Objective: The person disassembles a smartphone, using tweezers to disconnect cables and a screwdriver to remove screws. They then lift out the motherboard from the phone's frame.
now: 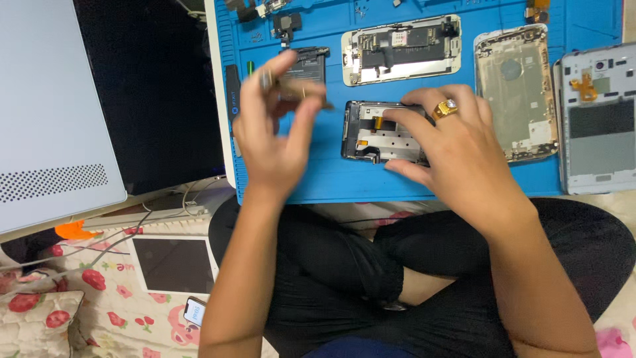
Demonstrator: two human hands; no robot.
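Right hand (457, 142) lies on the opened phone (371, 132), near the front edge of the blue mat (331, 179); fingers spread over its right half, thumb at the lower edge, holding it down. Phone: dark frame, silver shield plate, small orange flex at top. Left hand (278, 126), left of the phone and raised above the mat, pinches a small dark flat part (298, 89), blurred. Behind the phone: a silver-framed phone chassis (402, 50).
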